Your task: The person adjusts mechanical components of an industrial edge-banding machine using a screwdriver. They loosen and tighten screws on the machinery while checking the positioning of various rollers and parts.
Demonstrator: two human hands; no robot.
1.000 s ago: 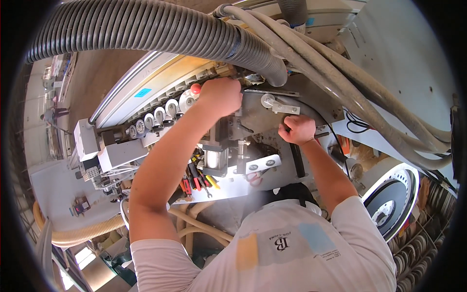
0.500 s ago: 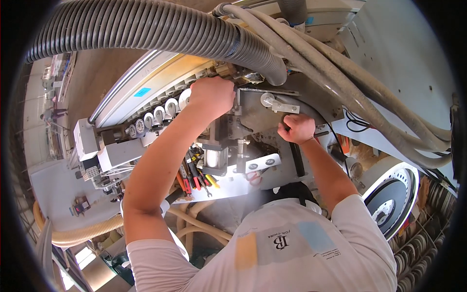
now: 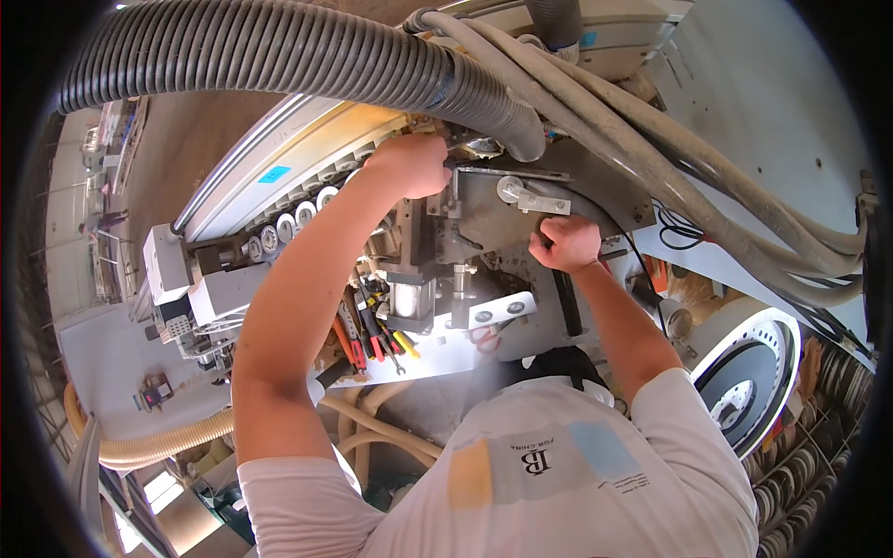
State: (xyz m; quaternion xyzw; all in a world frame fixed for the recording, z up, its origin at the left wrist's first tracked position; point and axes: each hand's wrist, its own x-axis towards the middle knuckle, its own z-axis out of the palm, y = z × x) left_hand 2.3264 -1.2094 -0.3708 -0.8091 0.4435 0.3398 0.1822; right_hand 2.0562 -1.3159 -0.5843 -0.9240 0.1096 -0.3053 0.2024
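My left hand is closed at the far side of the machine, by the end of the row of white rollers. Its fingers curl away from view, so what they grip is hidden. Below it stands a metal block with a cylinder. My right hand forms a fist just below a silver arm with a round roller; something dark shows by the thumb, too little to name. A dark metal plate lies between the two hands.
A thick grey corrugated hose arches over the far side. Beige hoses run down the right. Pliers and other hand tools lie near me, left of centre. A large white-rimmed reel stands at right.
My left hand has shifted slightly farther from me, its forearm moving with it. The right fist has stayed nearly in place.
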